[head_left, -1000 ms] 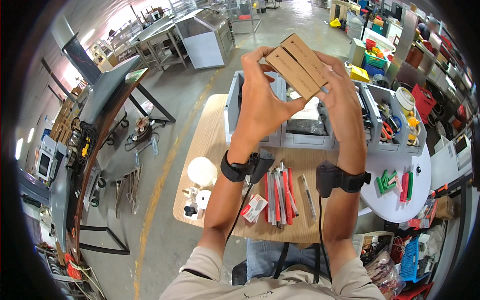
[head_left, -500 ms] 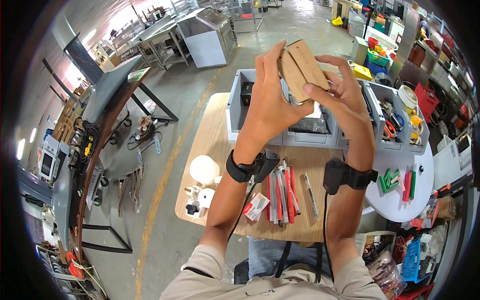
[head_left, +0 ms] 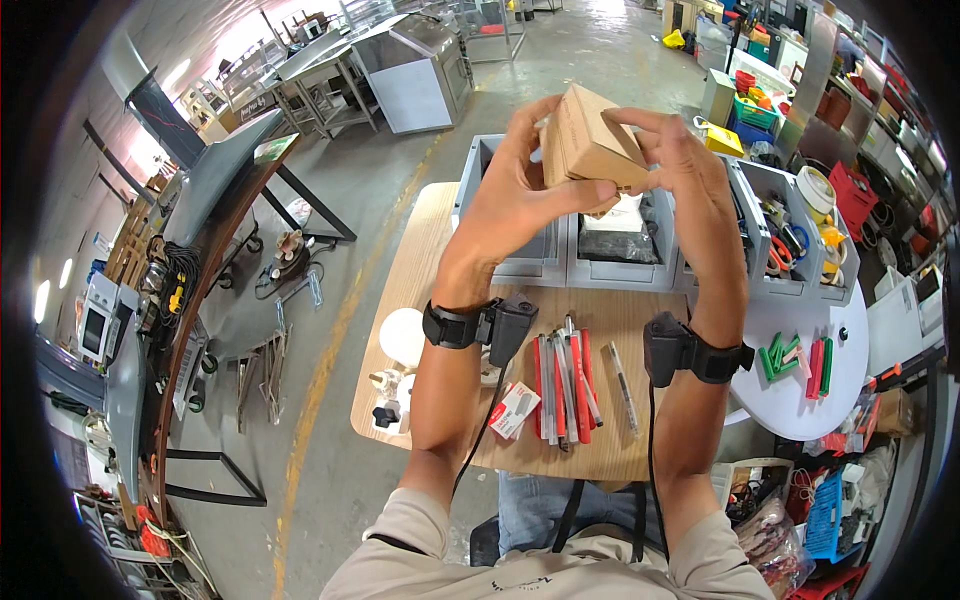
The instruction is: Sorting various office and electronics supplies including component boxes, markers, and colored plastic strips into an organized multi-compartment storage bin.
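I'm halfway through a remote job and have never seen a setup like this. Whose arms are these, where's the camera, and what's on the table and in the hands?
No machine here: you see a person's bare left hand and right hand, with a black device strapped on each wrist. A wide fisheye camera worn on the head looks down, so straight edges bend toward the rim; picture left is the person's left. Both hands grip brown cardboard packaging; from this angle I can't tell whether it's one box or two. On the wooden table are grey bins, a cluster of red and greyish pens, a separate pen and a small red-and-white box.
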`<state>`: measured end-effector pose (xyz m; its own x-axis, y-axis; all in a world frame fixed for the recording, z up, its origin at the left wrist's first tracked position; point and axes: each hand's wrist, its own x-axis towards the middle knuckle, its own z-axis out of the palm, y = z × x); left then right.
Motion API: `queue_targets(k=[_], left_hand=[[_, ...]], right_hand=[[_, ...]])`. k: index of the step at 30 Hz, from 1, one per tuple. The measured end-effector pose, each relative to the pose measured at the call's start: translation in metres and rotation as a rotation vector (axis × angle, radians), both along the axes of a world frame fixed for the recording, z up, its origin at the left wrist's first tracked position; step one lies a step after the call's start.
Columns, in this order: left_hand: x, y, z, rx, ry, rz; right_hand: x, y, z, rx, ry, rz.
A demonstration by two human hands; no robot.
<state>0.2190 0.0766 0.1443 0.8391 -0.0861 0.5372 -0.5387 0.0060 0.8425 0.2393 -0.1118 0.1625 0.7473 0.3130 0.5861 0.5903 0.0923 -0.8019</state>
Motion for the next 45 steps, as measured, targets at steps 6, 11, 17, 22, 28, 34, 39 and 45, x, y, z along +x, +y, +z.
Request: queue_targets(k=[6, 11, 17, 22, 28, 34, 39, 45], left_hand=[[-0.004, -0.002, 0.003, -0.316, 0.219, -0.389], [-0.008, 0.000, 0.006, -0.421, 0.270, -0.453], [-0.007, -0.004, 0.005, -0.390, 0.295, -0.396], [0.000, -0.001, -0.001, -0.357, 0.299, -0.346], [-0.004, -0.007, 0.002, -0.341, 0.257, -0.292], [-0.009, -0.007, 0.007, -0.222, 0.219, -0.215], [-0.008, 0.004, 0.001, -0.115, 0.201, -0.170], [-0.019, 0.018, 0.011, 0.182, 0.290, -0.103]], right_hand=[[-0.005, 0.002, -0.001, 0.034, -0.153, -0.135], [-0.004, 0.000, -0.002, -0.009, -0.125, -0.084], [-0.001, 0.004, -0.006, -0.042, -0.015, -0.010], [0.000, 0.004, -0.005, -0.026, -0.092, -0.004], [-0.002, 0.001, -0.005, -0.004, -0.082, 0.039], [-0.002, -0.001, -0.007, -0.041, -0.106, 0.027], [-0.001, -0.004, -0.009, -0.059, -0.037, 0.136], [-0.003, -0.006, -0.013, -0.277, -0.110, 0.106]])
